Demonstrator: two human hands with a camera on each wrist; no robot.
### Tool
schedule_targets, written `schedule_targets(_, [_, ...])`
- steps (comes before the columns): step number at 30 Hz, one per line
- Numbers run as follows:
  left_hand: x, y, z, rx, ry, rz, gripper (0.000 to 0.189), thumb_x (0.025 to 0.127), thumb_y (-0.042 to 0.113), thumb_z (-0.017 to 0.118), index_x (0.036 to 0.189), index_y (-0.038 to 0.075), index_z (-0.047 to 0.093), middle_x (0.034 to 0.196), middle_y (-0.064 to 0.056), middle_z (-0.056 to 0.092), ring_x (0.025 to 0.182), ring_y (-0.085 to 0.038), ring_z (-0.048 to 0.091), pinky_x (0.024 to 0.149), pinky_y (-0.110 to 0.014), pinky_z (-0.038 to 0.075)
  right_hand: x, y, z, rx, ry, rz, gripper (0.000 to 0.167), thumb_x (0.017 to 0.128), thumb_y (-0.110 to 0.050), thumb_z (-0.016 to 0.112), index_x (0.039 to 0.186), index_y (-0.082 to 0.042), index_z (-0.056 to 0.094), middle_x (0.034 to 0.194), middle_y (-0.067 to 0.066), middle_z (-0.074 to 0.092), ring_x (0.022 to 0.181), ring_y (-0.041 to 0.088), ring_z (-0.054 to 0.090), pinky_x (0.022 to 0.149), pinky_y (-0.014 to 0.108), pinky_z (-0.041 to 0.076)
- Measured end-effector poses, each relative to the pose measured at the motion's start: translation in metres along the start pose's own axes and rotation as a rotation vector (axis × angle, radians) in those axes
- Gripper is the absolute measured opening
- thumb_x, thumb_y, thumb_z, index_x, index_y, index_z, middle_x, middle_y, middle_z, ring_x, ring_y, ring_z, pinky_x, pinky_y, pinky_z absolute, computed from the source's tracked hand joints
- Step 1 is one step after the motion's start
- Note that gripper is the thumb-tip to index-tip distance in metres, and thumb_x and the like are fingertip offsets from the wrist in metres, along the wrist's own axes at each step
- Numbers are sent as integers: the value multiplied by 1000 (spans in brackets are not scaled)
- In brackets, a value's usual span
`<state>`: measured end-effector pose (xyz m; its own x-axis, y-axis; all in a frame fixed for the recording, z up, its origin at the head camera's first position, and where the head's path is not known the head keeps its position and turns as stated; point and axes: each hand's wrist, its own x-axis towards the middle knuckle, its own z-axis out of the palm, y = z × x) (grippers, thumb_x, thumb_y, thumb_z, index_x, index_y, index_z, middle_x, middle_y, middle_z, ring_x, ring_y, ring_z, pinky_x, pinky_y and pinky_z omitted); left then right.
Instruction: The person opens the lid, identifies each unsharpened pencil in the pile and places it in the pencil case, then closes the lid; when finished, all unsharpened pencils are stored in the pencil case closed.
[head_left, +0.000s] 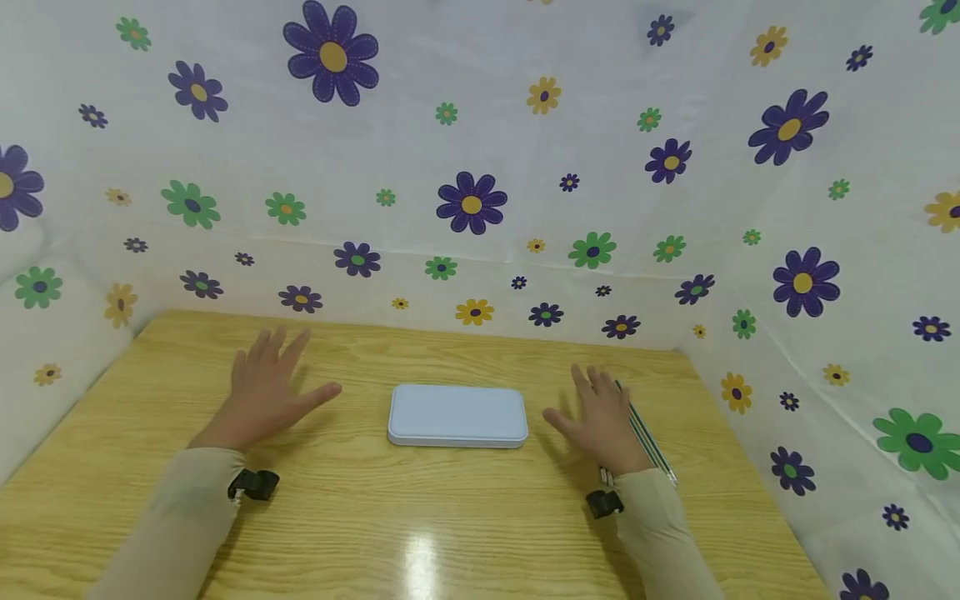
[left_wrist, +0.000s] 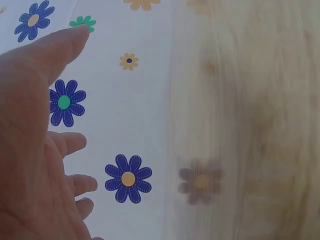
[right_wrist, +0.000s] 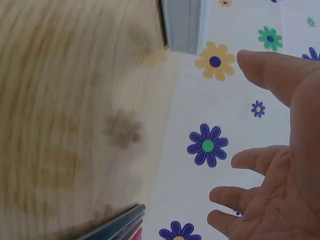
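Note:
A pale blue-white rectangular case (head_left: 457,414) with rounded corners lies closed on the wooden table, between the two hands. To its left, my left hand (head_left: 266,396) is spread with nothing in it, apart from the case. On the other side my right hand (head_left: 600,421) is also spread and holds nothing. Several thin, dark pencil-like sticks (head_left: 647,437) lie on the table beside and partly behind the right hand and wrist. In the right wrist view, the ends of these sticks (right_wrist: 120,225) and one end of the case (right_wrist: 187,27) show.
A wooden table (head_left: 337,525) spans the area below the hands. White cloth (head_left: 510,133) printed with purple, green and yellow flowers stands behind the table and along both sides. Black straps with small devices (head_left: 253,485) sit at both wrists.

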<state>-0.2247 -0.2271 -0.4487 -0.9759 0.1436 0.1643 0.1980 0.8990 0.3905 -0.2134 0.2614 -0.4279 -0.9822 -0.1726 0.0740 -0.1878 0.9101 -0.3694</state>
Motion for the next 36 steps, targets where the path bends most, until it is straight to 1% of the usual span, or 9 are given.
schedule_targets(6, [-1, 10, 3, -48, -20, 44, 106, 91, 69, 65, 163, 4, 23, 165, -34, 14, 152, -57, 7, 117, -78, 7, 2, -7, 7, 27, -2, -42, 93, 96, -51, 68, 162, 1, 26, 163, 32, 28, 152, 54, 18, 120, 74, 0])
schedule_targets(10, [-1, 15, 7, -67, -39, 71, 105, 90, 66, 68, 163, 4, 23, 165, -34, 15, 152, -56, 9, 118, -76, 9, 3, -9, 13, -2, -48, -45, 94, 96, -55, 66, 162, -2, 26, 163, 29, 31, 152, 51, 21, 121, 72, 0])
schedule_targets(12, [0, 18, 10, -72, -57, 81, 105, 90, 66, 67, 164, 5, 23, 165, -33, 16, 152, -55, 10, 118, -76, 11, 4, -10, 15, 1, -77, -40, 93, 96, -56, 65, 163, -3, 26, 164, 27, 31, 153, 49, 21, 122, 70, 0])
schedule_targets(16, [-1, 25, 14, -98, -103, 108, 106, 90, 68, 67, 165, 8, 22, 166, -30, 17, 152, -53, 13, 119, -74, 15, 3, -13, 18, 50, -120, -45, 91, 97, -55, 65, 162, -4, 28, 165, 26, 28, 153, 47, 21, 124, 68, 0])
schedule_targets(20, [-4, 33, 18, -129, -158, 123, 108, 88, 71, 66, 165, 11, 21, 168, -27, 17, 152, -52, 16, 118, -74, 19, 2, -17, 20, 94, -151, -79, 91, 97, -52, 67, 163, -4, 27, 166, 24, 27, 154, 45, 21, 124, 66, 0])
schedule_targets(25, [-8, 41, 24, -165, -202, 136, 109, 87, 74, 65, 166, 14, 20, 168, -25, 18, 152, -51, 19, 117, -73, 23, 1, -24, 23, 94, -173, -113, 89, 97, -49, 69, 163, -5, 28, 165, 24, 29, 153, 45, 24, 125, 65, 3])
schedule_targets(30, [-10, 49, 28, -209, -225, 146, 108, 87, 72, 68, 166, 16, 20, 167, -24, 25, 151, -49, 24, 119, -70, 25, 0, -31, 25, 83, -204, -125, 90, 96, -48, 71, 163, -6, 28, 164, 23, 32, 153, 45, 26, 126, 63, 6])
schedule_targets(32, [-10, 52, 29, -225, -229, 154, 108, 86, 72, 69, 166, 17, 20, 166, -23, 28, 151, -48, 27, 119, -69, 27, -1, -33, 27, 85, -213, -130, 90, 96, -47, 72, 163, -6, 28, 164, 22, 33, 152, 45, 27, 126, 62, 8])
schedule_targets(36, [-9, 57, 33, -254, -254, 155, 111, 84, 74, 70, 166, 19, 20, 166, -20, 30, 151, -45, 28, 119, -66, 29, -3, -35, 30, 98, -222, -126, 87, 96, -45, 72, 163, -10, 30, 165, 19, 33, 152, 42, 29, 126, 58, 20])
